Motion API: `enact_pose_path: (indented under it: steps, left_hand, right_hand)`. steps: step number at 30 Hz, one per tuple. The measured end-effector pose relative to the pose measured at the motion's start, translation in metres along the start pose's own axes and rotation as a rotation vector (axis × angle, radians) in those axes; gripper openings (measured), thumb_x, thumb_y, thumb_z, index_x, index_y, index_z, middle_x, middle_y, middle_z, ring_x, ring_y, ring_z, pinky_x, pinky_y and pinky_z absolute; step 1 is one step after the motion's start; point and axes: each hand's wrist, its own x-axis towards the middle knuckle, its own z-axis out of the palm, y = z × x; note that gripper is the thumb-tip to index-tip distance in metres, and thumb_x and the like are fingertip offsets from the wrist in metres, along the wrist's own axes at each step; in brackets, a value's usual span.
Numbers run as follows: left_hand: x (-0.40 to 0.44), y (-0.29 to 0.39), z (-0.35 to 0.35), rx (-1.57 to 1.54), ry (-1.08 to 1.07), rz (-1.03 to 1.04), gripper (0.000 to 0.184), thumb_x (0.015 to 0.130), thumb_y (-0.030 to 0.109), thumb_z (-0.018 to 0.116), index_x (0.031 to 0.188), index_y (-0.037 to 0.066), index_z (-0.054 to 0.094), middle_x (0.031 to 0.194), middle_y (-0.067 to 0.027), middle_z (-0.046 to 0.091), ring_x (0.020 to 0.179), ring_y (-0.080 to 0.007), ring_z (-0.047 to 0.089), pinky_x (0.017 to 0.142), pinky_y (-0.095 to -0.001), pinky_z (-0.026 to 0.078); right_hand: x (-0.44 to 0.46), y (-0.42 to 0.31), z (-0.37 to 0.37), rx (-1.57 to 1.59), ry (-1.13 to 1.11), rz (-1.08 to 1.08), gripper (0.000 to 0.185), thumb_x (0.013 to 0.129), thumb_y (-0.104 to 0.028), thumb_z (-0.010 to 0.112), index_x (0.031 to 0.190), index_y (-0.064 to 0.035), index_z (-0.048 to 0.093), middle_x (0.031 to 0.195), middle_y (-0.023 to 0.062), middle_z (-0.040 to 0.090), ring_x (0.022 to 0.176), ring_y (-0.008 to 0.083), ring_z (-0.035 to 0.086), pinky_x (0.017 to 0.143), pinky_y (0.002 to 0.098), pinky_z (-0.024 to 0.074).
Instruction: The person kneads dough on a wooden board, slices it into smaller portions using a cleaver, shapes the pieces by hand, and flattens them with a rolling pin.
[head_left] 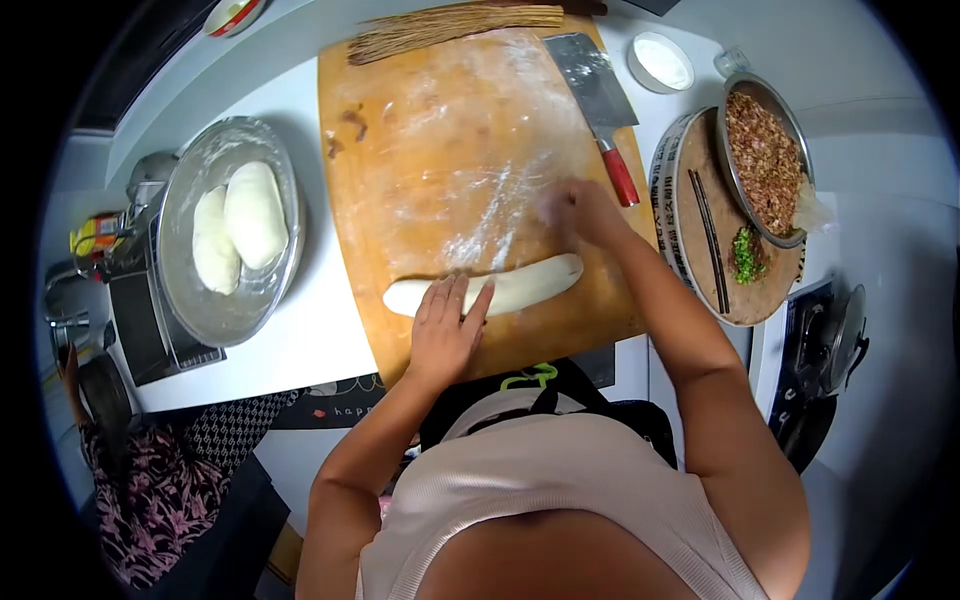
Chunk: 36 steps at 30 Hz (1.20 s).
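We've 1 dough log point(535, 283) shaped, uncut, under L hand point(446, 328) w/ fingers apart; R hand point(582, 208) blurred, can't tell grip; 2 lumps point(256, 215) unrolled in left bowl point(268, 302).

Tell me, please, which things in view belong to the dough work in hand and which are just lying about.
Probably part of it:
dough roll, under the left hand
floured board
two dough pieces in the basin
white powder
cleaver
minced mixture

Apparently just lying about:
straw bundle
red-rimmed bowl
chopsticks
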Motion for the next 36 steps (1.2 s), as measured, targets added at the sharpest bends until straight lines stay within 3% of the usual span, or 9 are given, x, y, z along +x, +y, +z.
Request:
enact_pose_path:
  steps: [3, 8, 9, 11, 15, 21, 27, 31, 36]
  left_hand:
    - [-0.015, -0.004, 0.002, -0.023, -0.008, -0.003, 0.057, 0.082, 0.019, 0.067, 0.138, 0.014, 0.055, 0.129, -0.0213, 0.054, 0.120, -0.0376, 0.053, 0.106, -0.0504, 0.040]
    - [-0.035, -0.005, 0.015, -0.048, 0.063, 0.090, 0.062, 0.077, 0.020, 0.074, 0.136, 0.015, 0.056, 0.135, -0.0244, 0.049, 0.123, -0.0426, 0.050, 0.105, -0.0543, 0.040]
    - [-0.040, -0.006, 0.019, -0.054, 0.044, 0.098, 0.065, 0.075, 0.021, 0.075, 0.137, 0.016, 0.055, 0.143, -0.0256, 0.043, 0.128, -0.0433, 0.047, 0.106, -0.0557, 0.038]
    - [-0.045, -0.006, 0.017, -0.057, -0.020, 0.107, 0.068, 0.076, 0.025, 0.076, 0.140, 0.018, 0.052, 0.147, -0.0261, 0.039, 0.132, -0.0432, 0.043, 0.109, -0.0558, 0.035]
    - [-0.047, -0.014, 0.018, 0.008, -0.098, 0.099, 0.076, 0.078, 0.037, 0.074, 0.145, 0.017, 0.045, 0.152, -0.0267, 0.033, 0.138, -0.0431, 0.036, 0.114, -0.0560, 0.026]
    - [0.023, -0.028, 0.025, 0.119, -0.083, -0.086, 0.093, 0.077, 0.053, 0.070, 0.149, 0.006, 0.036, 0.152, -0.0274, 0.033, 0.144, -0.0394, 0.029, 0.117, -0.0540, 0.020]
    - [0.171, -0.109, 0.004, 0.253, -0.028, -0.014, 0.090, 0.083, 0.052, 0.065, 0.151, 0.004, 0.032, 0.151, -0.0238, 0.037, 0.145, -0.0367, 0.027, 0.119, -0.0508, 0.019]
    - [0.152, -0.121, 0.039, 0.312, 0.005, 0.178, 0.079, 0.090, 0.046, 0.058, 0.151, 0.004, 0.032, 0.155, -0.0194, 0.035, 0.147, -0.0348, 0.026, 0.120, -0.0476, 0.019]
    - [0.017, -0.034, 0.006, 0.349, -0.324, 0.165, 0.083, 0.090, 0.051, 0.056, 0.150, -0.002, 0.031, 0.158, -0.0222, 0.028, 0.149, -0.0321, 0.023, 0.121, -0.0466, 0.016]
  right_hand:
    - [-0.009, 0.010, 0.005, 0.196, 0.203, 0.294, 0.028, 0.089, -0.010, 0.052, 0.111, -0.0010, 0.068, 0.106, 0.0151, 0.072, 0.097, 0.0292, 0.069, 0.090, 0.0385, 0.0534]
    - [0.005, 0.010, 0.098, -0.543, -0.154, -0.142, 0.047, 0.097, -0.026, 0.048, 0.134, 0.0016, 0.053, 0.150, 0.0181, 0.042, 0.143, 0.0349, 0.033, 0.118, 0.0421, 0.0253]
    - [0.004, -0.009, 0.126, -0.294, -0.127, -0.067, 0.051, 0.097, -0.030, 0.048, 0.137, 0.0011, 0.049, 0.153, 0.0169, 0.039, 0.144, 0.0360, 0.030, 0.119, 0.0435, 0.0234]
    - [-0.008, -0.055, 0.138, -0.470, -0.353, -0.518, 0.058, 0.096, -0.037, 0.049, 0.140, 0.0006, 0.045, 0.154, 0.0181, 0.036, 0.144, 0.0362, 0.030, 0.119, 0.0458, 0.0232]
    - [-0.040, -0.076, 0.088, -0.555, -0.671, -0.333, 0.063, 0.092, -0.043, 0.057, 0.137, 0.0006, 0.048, 0.149, 0.0225, 0.040, 0.142, 0.0369, 0.034, 0.115, 0.0479, 0.0277]
    - [-0.139, -0.066, 0.076, -0.727, -0.028, -0.362, 0.077, 0.078, -0.046, 0.073, 0.136, -0.0006, 0.049, 0.136, 0.0206, 0.051, 0.135, 0.0355, 0.041, 0.111, 0.0545, 0.0298]
    - [0.040, -0.043, 0.076, -0.684, 0.231, -0.568, 0.056, 0.086, -0.052, 0.062, 0.128, -0.0154, 0.060, 0.137, 0.0170, 0.053, 0.133, 0.0370, 0.044, 0.107, 0.0534, 0.0352]
    - [0.044, -0.055, 0.057, -0.481, -0.512, -0.381, 0.056, 0.087, -0.043, 0.062, 0.130, -0.0087, 0.057, 0.134, 0.0184, 0.054, 0.127, 0.0369, 0.048, 0.107, 0.0453, 0.0380]
    - [-0.097, -0.015, 0.062, -0.573, -0.213, -0.728, 0.074, 0.082, -0.045, 0.066, 0.139, -0.0015, 0.045, 0.144, 0.0213, 0.045, 0.134, 0.0345, 0.043, 0.111, 0.0488, 0.0320]
